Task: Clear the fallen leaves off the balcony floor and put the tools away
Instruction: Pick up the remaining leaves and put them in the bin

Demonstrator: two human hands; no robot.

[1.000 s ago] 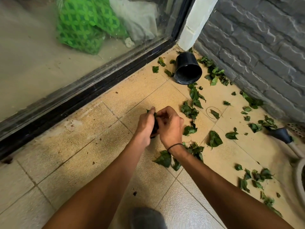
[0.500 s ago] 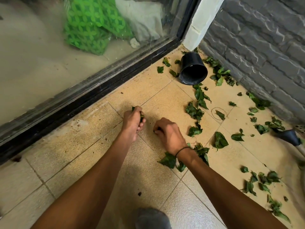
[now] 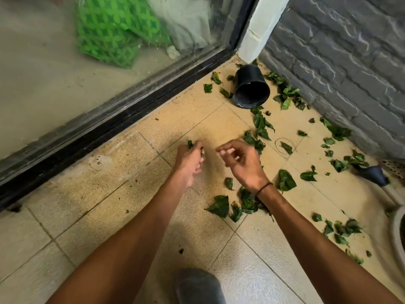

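1. Far to the left of both hands, a dark door track (image 3: pixel 105 128) runs along the tiled floor (image 3: pixel 94 194), with glass above it; behind the glass lies a green patterned mat (image 3: pixel 109 29)
2. The left hand (image 3: pixel 189 160) hangs over the floor with its fingers curled around a small bunch of green leaves (image 3: pixel 190 144), bits of which stick out at the top of the fist
3. The right hand (image 3: pixel 240 160) hovers just beside the left, apart from it, fingers loosely bent and holding nothing; a thin dark band (image 3: pixel 264 187) circles its wrist
4. Beneath and just behind the right wrist lies a cluster of fallen leaves (image 3: pixel 221 206) on the tiles
5. Beyond the right hand, near the corner, a black pot (image 3: pixel 251 87) lies on its side, its mouth turned toward the hands
6. More scattered leaves (image 3: pixel 286 181) lie to the right of the right hand, trailing along the foot of a grey brick wall (image 3: pixel 350 62)
7. Further right, a dark cone-shaped object (image 3: pixel 373 174) rests on the floor; what it is I cannot tell
8. At the right edge, the rim of a pale container (image 3: pixel 396 233) shows only in part
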